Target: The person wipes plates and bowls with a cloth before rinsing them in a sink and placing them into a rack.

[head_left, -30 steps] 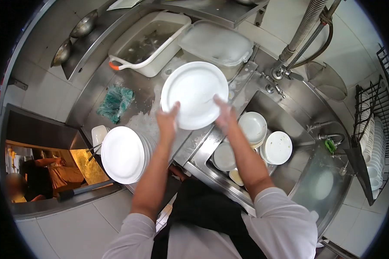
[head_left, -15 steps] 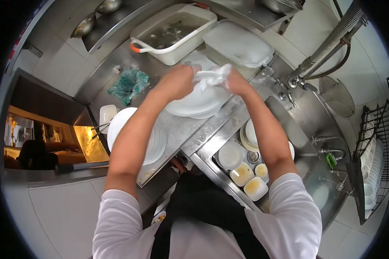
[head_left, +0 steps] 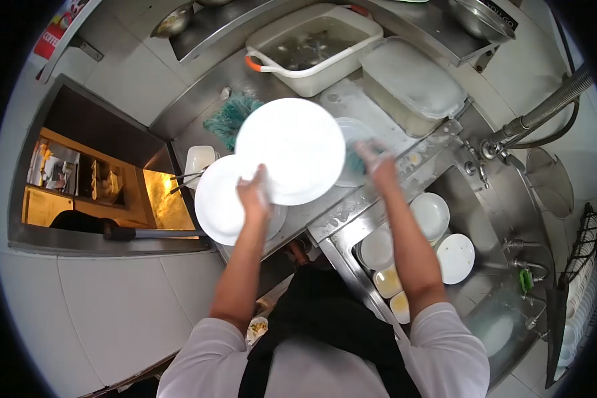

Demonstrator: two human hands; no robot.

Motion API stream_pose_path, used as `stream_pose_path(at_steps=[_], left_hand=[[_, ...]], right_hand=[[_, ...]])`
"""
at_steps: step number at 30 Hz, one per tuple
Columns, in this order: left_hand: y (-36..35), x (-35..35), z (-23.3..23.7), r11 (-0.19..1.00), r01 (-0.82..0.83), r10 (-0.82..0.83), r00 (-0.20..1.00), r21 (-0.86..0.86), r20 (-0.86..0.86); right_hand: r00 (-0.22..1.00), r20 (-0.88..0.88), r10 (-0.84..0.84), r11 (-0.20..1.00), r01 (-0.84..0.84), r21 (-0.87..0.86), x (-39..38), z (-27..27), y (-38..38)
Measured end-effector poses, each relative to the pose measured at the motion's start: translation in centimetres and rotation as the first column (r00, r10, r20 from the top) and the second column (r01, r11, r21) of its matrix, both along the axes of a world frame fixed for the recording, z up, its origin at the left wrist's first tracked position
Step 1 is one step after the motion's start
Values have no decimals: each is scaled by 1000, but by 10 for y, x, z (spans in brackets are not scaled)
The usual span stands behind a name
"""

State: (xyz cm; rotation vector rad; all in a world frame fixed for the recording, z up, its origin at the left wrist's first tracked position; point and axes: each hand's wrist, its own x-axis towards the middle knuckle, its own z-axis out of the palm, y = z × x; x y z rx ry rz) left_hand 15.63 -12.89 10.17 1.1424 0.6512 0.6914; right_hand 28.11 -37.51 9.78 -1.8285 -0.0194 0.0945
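My left hand point(head_left: 253, 194) grips the near edge of a large white plate point(head_left: 290, 149), held raised and face-on over the counter. Below it, a stack of white plates point(head_left: 217, 205) stands at the left. My right hand point(head_left: 377, 162) is foamy and motion-blurred, with its fingers at the right side of another plate point(head_left: 346, 129) lying on the counter. Something teal shows by those fingers, too smeared to name. A green mesh scrubber point(head_left: 229, 118) lies behind the raised plate, partly covered by it.
A white tub point(head_left: 325, 83) of murky water and a lidded plastic container point(head_left: 414, 83) stand at the back. On the right, the sink point(head_left: 454, 182) holds dishes and bowls. A sprayer hose point(head_left: 544, 109) and faucets point(head_left: 530, 278) rise beyond it.
My hands have parted from a foamy white bundle over the plates. The left now holds a plate further left; the right has dropped lower. The camera view has shifted.
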Motion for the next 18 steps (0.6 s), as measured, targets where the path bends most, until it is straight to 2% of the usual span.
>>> stream_pose_path(at_steps=[1, 2, 3, 5, 7, 8, 10, 11, 13, 14, 15, 16, 18], left_hand=[[15, -15, 12, 1000, -16, 15, 999, -21, -49], [29, -30, 26, 999, -24, 20, 995, -44, -98], [41, -43, 34, 999, -50, 48, 993, -20, -108], [72, -70, 30, 998, -52, 54, 989, 18, -141], [101, -89, 14, 998, -45, 50, 985, 36, -164], [112, -99, 9, 997, -51, 61, 980, 58, -192], [125, -114, 7, 994, -74, 91, 970, 83, -224], [128, -116, 6, 994, -75, 94, 963, 84, -251], [131, -120, 5, 994, -73, 93, 954, 78, -284], [133, -123, 8, 979, -30, 91, 951, 203, -297], [137, -126, 10, 945, 16, 90, 946, 325, -310], [147, -132, 10, 946, 15, 92, 945, 323, -315], [165, -141, 6, 819, 221, 64, 882, 529, -467]], right_hand=[[990, 137, -13, 1000, 12, 9, 23, 18, -19], [920, 337, -199, 971, 231, -58, 53, 6, -31], [801, 565, -198, 974, 227, 21, 83, 22, -46], [686, 721, -99, 878, 401, -261, 128, 44, -78], [877, 480, -34, 748, 341, -570, 158, 67, -89], [879, 477, -20, 754, 327, -570, 184, 56, -97], [856, 413, 311, 623, 144, -769, 242, 11, -121], [854, 408, 321, 624, 134, -770, 260, -6, -122], [894, 114, 434, 364, -58, -929, 287, -36, -129], [892, 109, 438, 360, -64, -931, 305, -55, -136], [904, 182, 387, 534, -58, -844, 324, -74, -143], [916, 243, 319, 687, -47, -725, 331, -85, -146], [928, 247, 279, 698, -19, -716, 299, -50, -131]])
